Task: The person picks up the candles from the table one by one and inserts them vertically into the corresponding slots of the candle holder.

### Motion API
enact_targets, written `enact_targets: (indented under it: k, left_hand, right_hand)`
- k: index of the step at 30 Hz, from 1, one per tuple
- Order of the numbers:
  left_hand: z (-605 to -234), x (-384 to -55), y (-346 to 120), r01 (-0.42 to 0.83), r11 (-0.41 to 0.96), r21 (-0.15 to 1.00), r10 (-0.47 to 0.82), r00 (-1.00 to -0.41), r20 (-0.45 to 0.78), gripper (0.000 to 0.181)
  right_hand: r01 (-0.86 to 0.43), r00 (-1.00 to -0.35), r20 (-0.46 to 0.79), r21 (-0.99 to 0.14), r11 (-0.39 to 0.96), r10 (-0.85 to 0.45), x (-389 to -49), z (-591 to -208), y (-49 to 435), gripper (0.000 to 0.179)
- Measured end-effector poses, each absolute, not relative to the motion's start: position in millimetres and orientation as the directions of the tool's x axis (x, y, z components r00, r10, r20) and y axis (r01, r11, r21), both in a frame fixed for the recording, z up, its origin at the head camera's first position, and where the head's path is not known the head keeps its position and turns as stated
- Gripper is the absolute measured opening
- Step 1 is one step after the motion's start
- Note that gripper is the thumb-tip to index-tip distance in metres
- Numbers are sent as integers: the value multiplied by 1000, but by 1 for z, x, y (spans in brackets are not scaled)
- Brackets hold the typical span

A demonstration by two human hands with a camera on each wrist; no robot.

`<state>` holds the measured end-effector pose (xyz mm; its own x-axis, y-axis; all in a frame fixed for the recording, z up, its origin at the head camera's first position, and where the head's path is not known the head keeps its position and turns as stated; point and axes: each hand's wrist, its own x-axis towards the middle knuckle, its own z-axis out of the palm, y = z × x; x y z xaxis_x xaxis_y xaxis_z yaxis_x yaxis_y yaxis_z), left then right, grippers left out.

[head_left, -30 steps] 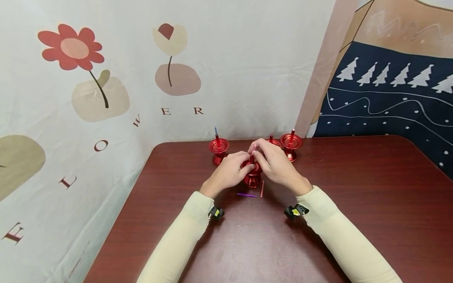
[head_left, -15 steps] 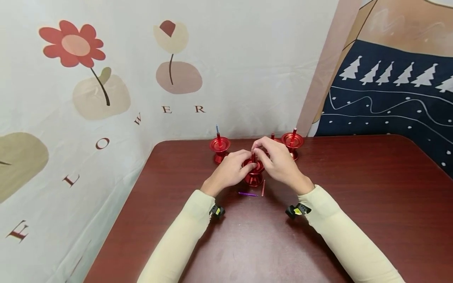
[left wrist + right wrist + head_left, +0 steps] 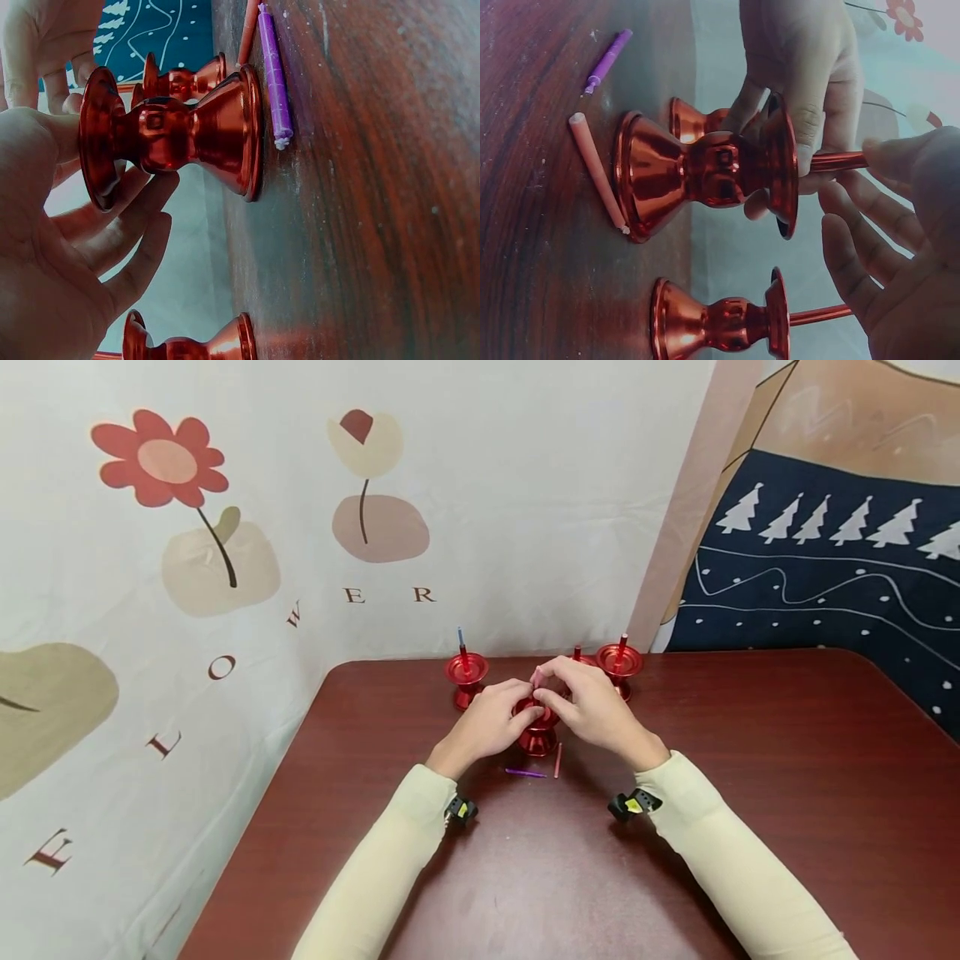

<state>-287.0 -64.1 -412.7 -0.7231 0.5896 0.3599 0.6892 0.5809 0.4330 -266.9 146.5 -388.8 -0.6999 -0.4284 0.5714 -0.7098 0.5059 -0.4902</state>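
Observation:
A shiny red metal candle holder stands upright on the table between both hands. My left hand grips its dish, with the thumb over the rim and the other fingers curled beneath, as the left wrist view shows. My right hand pinches a small pink candle at the top of the holder's upright tube. Most of this candle is hidden by the fingertips. In front of the holder's base lie a purple candle and a salmon-pink candle.
Behind on the left, another red holder bears a blue candle. Two more stand at the back right: one holder has a pale tip on its tube, the other is partly behind my right hand. A printed cloth hangs behind the table.
My right fingertips shift slightly at the top of the tube, and the pink candle shows a little more between them. My left hand keeps its grip on the candle holder.

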Motion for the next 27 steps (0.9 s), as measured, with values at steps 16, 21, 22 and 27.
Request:
enact_targets:
  k: [16, 21, 22, 27]
  left_hand:
    - [-417, -288, -65, 526, 730, 436, 387, -844, 370, 27]
    - [-418, -290, -67, 464, 746, 478, 308, -876, 371, 26]
    - [-418, -290, -67, 450, 748, 487, 291, -883, 368, 26]
    - [-419, -292, -68, 374, 770, 517, 208, -913, 351, 26]
  right_hand:
    - [-564, -795, 565, -554, 612, -221, -274, -381, 167, 14]
    - [-426, -876, 457, -578, 696, -156, -281, -384, 180, 19]
    - [-402, -888, 436, -581, 708, -147, -282, -384, 182, 20]
    - [-320, -925, 361, -573, 754, -119, -285, -388, 188, 25]
